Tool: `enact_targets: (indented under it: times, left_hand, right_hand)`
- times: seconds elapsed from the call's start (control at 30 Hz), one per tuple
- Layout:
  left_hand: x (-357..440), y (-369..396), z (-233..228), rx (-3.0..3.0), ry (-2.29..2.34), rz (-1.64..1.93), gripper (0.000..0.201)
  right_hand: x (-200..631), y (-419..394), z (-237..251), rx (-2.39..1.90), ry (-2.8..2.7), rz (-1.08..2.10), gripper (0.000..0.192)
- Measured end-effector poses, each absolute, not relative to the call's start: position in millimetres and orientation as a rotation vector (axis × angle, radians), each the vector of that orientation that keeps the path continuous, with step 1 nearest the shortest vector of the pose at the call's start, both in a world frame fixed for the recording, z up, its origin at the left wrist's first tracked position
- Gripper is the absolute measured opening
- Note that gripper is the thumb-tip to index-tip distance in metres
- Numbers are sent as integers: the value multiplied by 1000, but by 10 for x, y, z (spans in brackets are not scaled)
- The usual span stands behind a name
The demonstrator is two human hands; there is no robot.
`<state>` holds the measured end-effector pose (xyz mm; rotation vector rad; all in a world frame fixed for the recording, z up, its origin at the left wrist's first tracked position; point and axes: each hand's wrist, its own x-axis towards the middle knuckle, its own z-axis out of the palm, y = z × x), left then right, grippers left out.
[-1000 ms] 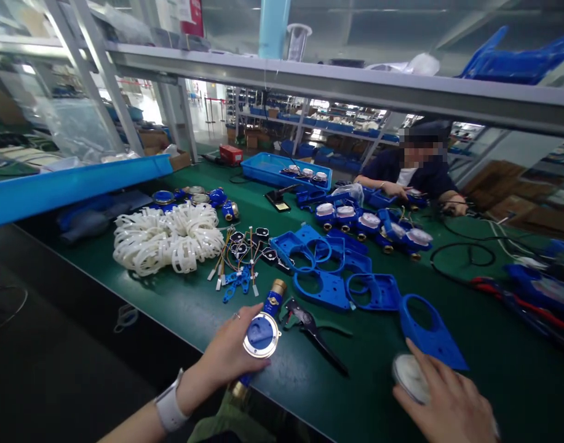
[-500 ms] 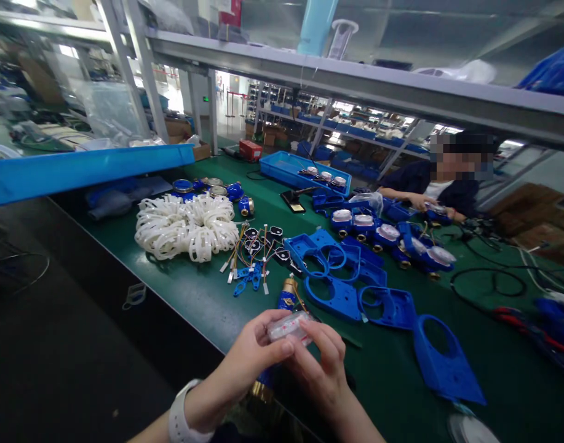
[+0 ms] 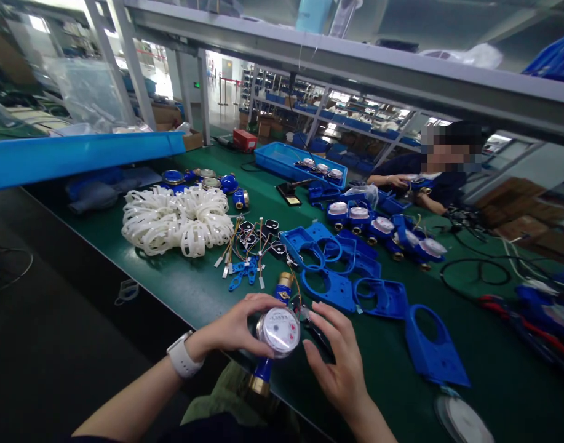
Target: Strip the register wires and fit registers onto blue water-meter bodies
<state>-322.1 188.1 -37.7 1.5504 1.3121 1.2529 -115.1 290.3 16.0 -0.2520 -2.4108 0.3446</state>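
Note:
My left hand (image 3: 242,326), with a white watch on its wrist, curls round the rim of a round water meter dial (image 3: 280,332). The dial has a white face with red marks and lies face up over a blue meter body (image 3: 263,369) with brass threaded ends. Just to the right, my right hand (image 3: 334,351) is open, thumb and fingers apart. Its fingertips are close to thin wires and a small pale piece (image 3: 304,312) beside the dial; whether they touch it I cannot tell.
Ahead lie white plastic rings (image 3: 178,218), wired black parts (image 3: 249,237) and small blue brackets (image 3: 243,272). Blue plastic housings (image 3: 328,286) spread to the right, with assembled meters (image 3: 359,215) behind. A blue tray (image 3: 272,161) stands farther back. Another person (image 3: 443,166) works at the right.
The dial has gone from tilted in both hands to face up over the meter body. My right hand has let go and moved right; the left still holds it.

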Motion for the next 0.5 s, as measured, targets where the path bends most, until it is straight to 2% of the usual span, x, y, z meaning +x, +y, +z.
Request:
enact_targets:
  times: [0.5]
  left_hand:
    - [-3515, 2181, -170, 1571, 886, 1035, 74]
  right_hand:
    - [-1308, 2922, 391, -298, -2406, 426, 38]
